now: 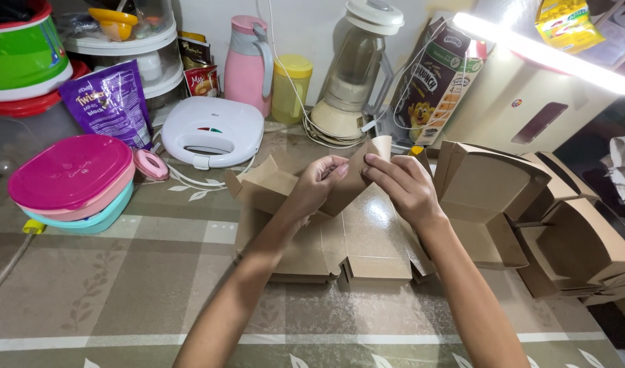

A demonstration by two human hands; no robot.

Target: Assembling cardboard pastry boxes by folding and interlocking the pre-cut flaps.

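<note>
Nearest, a stack of flat box blanks [339,252] lies on the table [121,286]. Above it, the left hand [319,182] and right hand [401,187] each pinch a wall of a half-folded cardboard box [271,184]. Judged light, stiff, easily creased; best held at the fold lines. Folded boxes [503,197] sit beyond.

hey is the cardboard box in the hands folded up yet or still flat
Partly folded: the cardboard box lies mostly flat on the table, while the left hand and right hand raise its far flaps.
</note>
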